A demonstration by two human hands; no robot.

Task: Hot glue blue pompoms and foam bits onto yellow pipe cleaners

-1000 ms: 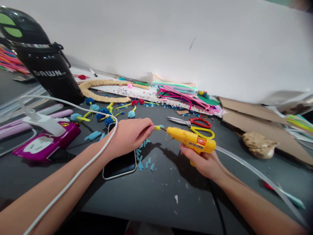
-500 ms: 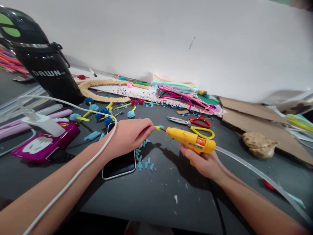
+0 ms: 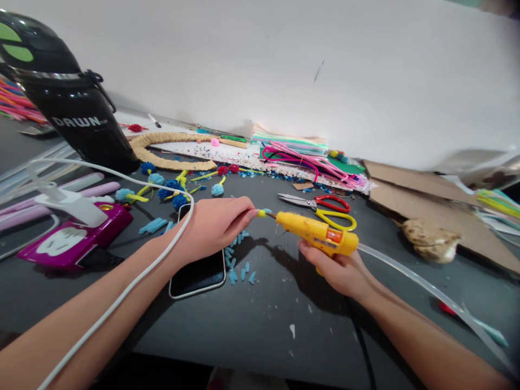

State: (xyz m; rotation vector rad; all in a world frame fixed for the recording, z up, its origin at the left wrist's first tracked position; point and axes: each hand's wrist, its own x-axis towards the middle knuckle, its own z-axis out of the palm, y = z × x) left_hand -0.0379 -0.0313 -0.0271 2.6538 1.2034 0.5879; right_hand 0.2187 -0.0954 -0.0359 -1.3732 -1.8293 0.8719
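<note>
My left hand (image 3: 221, 225) pinches a short yellow-green pipe cleaner piece (image 3: 261, 213) with a bit of light blue at its end. Wrapped round the handle of a yellow hot glue gun (image 3: 317, 232) is my right hand (image 3: 341, 268). The gun's nozzle tip is at the pipe cleaner piece; whether they touch is hard to tell. A clear glue stick (image 3: 406, 275) runs out of the gun's back. Cut light blue pieces (image 3: 232, 262) lie below my left hand, beside a phone (image 3: 199, 279) that my wrist partly covers.
Scissors (image 3: 317, 205) with red and yellow handles lie behind the glue gun. A black bottle (image 3: 77, 103) and a purple power strip (image 3: 77, 233) stand left. A white cable (image 3: 134, 287) crosses my left forearm. Pompom flowers (image 3: 170, 189), a wrapped ring (image 3: 142, 147) and cardboard (image 3: 422, 216) lie around.
</note>
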